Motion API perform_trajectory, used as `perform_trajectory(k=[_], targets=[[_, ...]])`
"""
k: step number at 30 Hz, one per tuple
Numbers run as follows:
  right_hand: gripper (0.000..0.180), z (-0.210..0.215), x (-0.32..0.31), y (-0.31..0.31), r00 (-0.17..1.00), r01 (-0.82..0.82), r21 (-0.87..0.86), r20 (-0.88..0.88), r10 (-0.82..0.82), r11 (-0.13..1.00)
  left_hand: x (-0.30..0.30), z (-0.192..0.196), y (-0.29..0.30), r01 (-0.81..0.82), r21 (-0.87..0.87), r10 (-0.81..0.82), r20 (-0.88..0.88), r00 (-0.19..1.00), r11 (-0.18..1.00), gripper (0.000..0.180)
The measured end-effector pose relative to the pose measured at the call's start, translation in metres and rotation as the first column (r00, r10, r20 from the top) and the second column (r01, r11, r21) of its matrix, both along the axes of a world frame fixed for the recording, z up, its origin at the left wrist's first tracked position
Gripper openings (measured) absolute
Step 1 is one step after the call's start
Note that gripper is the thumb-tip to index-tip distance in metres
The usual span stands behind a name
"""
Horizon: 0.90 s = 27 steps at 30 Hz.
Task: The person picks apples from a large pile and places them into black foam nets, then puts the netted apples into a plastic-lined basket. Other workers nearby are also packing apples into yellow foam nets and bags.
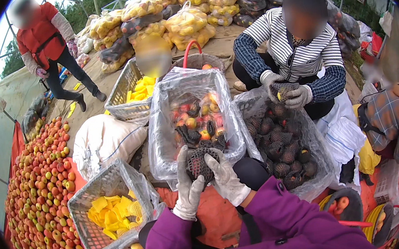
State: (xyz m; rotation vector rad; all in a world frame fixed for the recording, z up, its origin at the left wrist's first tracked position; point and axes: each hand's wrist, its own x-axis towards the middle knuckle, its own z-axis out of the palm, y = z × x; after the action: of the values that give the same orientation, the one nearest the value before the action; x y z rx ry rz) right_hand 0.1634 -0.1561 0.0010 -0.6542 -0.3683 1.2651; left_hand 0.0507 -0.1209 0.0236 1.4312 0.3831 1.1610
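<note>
Between my two gloved hands is an apple in a black foam net. My left hand cups it from the left, fingers upright along its side. My right hand presses against its other side with the fingertips. Both gloves are whitish grey. Just beyond lies a plastic-lined crate with red-yellow apples and loose black foam nets. At the right, a lined crate is filled with black-netted apples. A co-worker's gloved hands hold another netted apple above it.
Left of me stand a crate of yellow foam nets, a white sack and a large apple pile. Bagged fruit is stacked at the back. A person in red stands far left; buckets sit at lower right.
</note>
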Motion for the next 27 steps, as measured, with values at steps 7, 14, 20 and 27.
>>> perform_trajectory(k=[7,14,20,27], targets=[[0.030,0.012,0.001,0.001,0.993,-0.016,-0.027,-0.121,0.012,1.000,0.007,-0.019,0.004,-0.318,0.187,0.332,-0.051,0.942,0.930,0.016],[0.035,-0.020,0.004,0.007,0.946,-0.056,0.126,-0.310,0.093,0.991,0.017,-0.015,-0.002,-0.327,0.435,0.395,-0.074,0.916,0.839,0.020],[0.047,-0.015,0.010,-0.020,0.750,-0.084,0.085,0.662,0.007,0.993,0.015,-0.001,0.003,-0.034,0.705,0.232,-0.187,0.955,0.708,0.028],[0.067,-0.013,0.018,-0.031,0.176,0.108,0.469,0.859,-0.482,0.876,0.012,-0.014,-0.001,-0.117,0.567,0.312,-0.261,0.913,0.815,0.021]])
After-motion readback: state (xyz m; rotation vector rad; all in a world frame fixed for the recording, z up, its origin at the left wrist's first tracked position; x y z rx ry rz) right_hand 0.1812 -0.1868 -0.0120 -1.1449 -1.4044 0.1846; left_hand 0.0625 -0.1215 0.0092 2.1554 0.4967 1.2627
